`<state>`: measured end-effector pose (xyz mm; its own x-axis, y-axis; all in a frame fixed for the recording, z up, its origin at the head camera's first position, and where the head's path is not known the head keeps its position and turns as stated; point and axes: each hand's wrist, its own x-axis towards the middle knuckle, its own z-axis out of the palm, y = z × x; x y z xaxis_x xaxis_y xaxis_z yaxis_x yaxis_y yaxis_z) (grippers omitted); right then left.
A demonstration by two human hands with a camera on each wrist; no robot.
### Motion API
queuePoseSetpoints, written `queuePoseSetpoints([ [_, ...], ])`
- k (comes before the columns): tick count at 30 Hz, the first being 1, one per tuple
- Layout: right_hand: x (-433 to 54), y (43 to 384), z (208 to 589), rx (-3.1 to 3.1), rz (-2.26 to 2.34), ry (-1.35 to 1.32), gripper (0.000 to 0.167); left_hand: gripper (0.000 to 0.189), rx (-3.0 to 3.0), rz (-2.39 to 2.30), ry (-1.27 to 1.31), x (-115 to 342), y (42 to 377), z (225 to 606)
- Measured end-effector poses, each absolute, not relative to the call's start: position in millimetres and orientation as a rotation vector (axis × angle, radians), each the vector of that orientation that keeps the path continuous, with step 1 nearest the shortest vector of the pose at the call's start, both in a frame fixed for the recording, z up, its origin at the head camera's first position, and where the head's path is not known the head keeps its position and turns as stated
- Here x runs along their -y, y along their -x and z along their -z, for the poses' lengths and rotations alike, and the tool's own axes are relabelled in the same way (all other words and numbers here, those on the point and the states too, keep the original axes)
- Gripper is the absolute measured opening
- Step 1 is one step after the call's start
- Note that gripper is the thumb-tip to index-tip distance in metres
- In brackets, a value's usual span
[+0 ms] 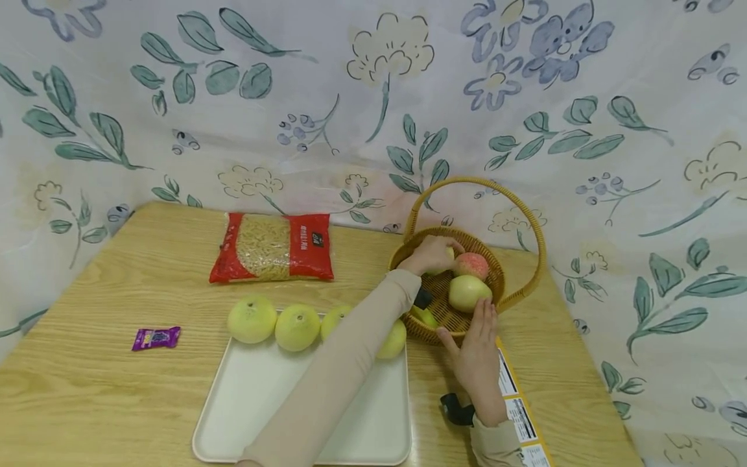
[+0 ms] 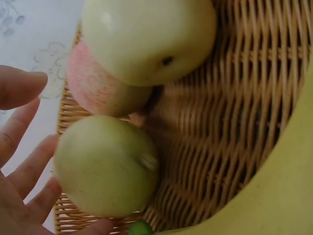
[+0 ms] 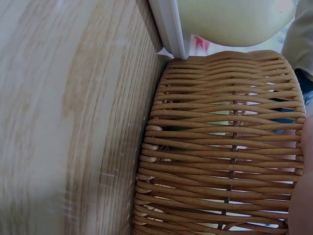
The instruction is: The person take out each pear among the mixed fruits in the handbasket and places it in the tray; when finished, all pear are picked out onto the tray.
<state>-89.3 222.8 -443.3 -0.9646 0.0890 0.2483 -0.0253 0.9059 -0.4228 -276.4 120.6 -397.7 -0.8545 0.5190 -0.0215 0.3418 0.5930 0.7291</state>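
In the head view, my left hand [image 1: 433, 254] reaches into a wicker basket [image 1: 496, 259] and covers most of a green round fruit [image 1: 449, 251]. Seen from the left wrist, its fingers spread along one side of that green fruit [image 2: 105, 166], thumb lifted apart. A pink-red fruit [image 1: 471, 265] and a pale yellow-green fruit [image 1: 467, 293] lie beside it. Low in the basket is a yellow-green thing [image 1: 426, 316], partly hidden by the arm. My right hand [image 1: 480, 357] rests at the near rim with straight fingers, their tips by the pale fruit.
Left of the basket is a cream tray [image 1: 262, 402] with several yellow-green round fruits [image 1: 297, 327] along its far edge. Behind it lies a red bag of pasta [image 1: 274, 248]; a purple wrapped sweet [image 1: 156, 338] lies further left. A labelled strip [image 1: 519, 415] runs under the right forearm.
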Motion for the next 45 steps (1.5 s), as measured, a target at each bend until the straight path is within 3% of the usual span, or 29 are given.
queuePoseSetpoints([
  [7,-221,89,444,2.791,-0.631,0.041,0.096,0.048,-2.634,-0.944,-0.68,-114,278,407],
  [29,-224,90,446,2.817,-0.627,0.047,0.099,0.064,-2.423,-0.709,-0.723,-106,266,393],
  [38,-222,90,447,2.791,-0.613,0.015,0.099,0.056,-2.457,-1.041,-0.64,-99,267,398],
  [45,-223,89,443,2.819,-0.594,0.02,0.097,0.062,-2.338,-1.335,-0.692,-82,261,373],
])
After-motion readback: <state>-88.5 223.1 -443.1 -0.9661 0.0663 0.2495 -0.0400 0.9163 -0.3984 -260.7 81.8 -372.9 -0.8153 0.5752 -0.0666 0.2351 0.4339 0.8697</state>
